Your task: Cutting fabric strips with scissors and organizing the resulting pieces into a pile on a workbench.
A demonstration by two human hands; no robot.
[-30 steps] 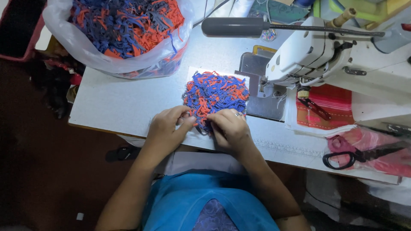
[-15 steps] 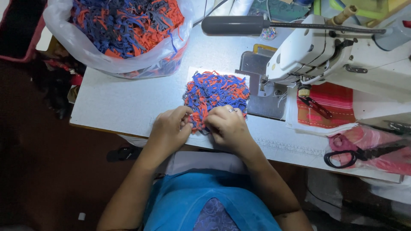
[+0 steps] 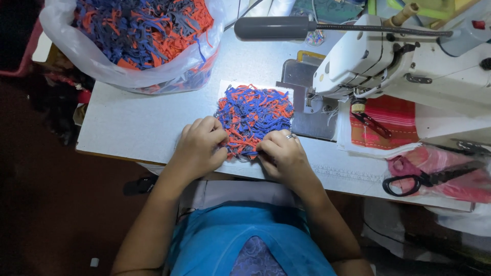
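A flat mat of tangled blue and orange strips (image 3: 254, 118) lies on a white sheet near the front edge of the white worktop (image 3: 138, 128), about midway along it. The left hand (image 3: 200, 145) has its fingers curled and pinched on the mat's near left edge; the right hand (image 3: 281, 153), wearing a ring, pinches the near right edge the same way. Just beyond the mat's right side stands the sewing machine (image 3: 404, 61), its metal plate touching the sheet, with a grey lamp (image 3: 273, 28) above. At the worktop's back left corner sits a clear plastic bag of the same strips (image 3: 138, 36), overhanging the left edge. Bare worktop lies open between bag and mat. Toward the right end are a red striped cloth (image 3: 394, 122) and black-handled scissors (image 3: 424, 180) on pink plastic. Dark floor (image 3: 46, 204) surrounds the left side.
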